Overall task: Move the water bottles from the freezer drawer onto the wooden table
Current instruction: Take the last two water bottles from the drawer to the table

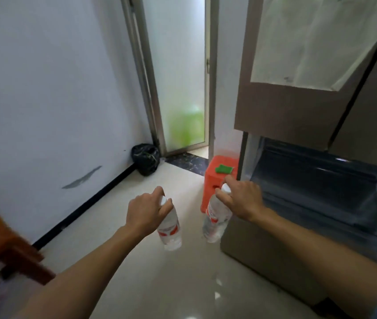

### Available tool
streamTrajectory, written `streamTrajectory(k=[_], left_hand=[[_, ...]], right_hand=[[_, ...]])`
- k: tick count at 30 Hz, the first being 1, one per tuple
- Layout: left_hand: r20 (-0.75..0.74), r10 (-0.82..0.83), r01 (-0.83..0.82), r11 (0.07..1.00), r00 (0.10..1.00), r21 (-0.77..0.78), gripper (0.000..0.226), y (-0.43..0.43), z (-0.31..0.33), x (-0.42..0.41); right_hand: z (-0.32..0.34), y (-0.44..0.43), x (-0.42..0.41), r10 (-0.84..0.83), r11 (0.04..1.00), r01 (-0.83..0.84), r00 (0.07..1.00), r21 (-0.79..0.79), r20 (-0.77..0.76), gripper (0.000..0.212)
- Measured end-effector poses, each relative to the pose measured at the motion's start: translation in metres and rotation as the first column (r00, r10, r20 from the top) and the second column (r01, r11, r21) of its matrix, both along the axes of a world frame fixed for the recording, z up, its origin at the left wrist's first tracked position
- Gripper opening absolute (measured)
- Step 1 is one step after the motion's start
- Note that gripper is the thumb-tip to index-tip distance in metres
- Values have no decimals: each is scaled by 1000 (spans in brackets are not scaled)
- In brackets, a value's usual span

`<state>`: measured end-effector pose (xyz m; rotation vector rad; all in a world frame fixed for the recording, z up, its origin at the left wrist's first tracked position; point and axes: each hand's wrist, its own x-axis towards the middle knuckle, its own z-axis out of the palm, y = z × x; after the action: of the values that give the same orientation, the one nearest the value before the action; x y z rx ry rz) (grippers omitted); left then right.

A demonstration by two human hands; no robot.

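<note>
My left hand [147, 210] grips the neck of a clear water bottle [170, 229] with a red-and-white label and white cap; the bottle hangs over the pale floor. My right hand [242, 199] grips a second, matching water bottle [215, 223] by its neck, beside the front left corner of the freezer drawer [316, 192]. The drawer stands pulled open at the right, its dark inside blurred. A corner of the wooden table [1, 240] shows at the left edge, blurred.
An orange plastic stool [215, 180] with a green cloth [223, 168] on top stands left of the fridge [293, 111]. A black rubbish bag [145, 162] sits in the corner by a frosted glass door [180, 88]. The white wall runs along the left.
</note>
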<state>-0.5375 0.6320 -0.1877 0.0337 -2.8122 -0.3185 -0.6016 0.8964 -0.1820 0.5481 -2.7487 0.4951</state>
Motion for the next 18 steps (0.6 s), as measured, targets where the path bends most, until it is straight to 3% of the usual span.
streamTrajectory(k=[9, 18], left_hand=[[85, 325, -328, 945, 942, 13, 26, -188, -12, 173], [39, 608, -607, 794, 793, -34, 25, -389, 7, 339]], right_hand=[[-4, -220, 67, 368, 924, -366, 930, 109, 0, 38], [-9, -495, 170, 598, 796, -596, 801, 101, 13, 35]])
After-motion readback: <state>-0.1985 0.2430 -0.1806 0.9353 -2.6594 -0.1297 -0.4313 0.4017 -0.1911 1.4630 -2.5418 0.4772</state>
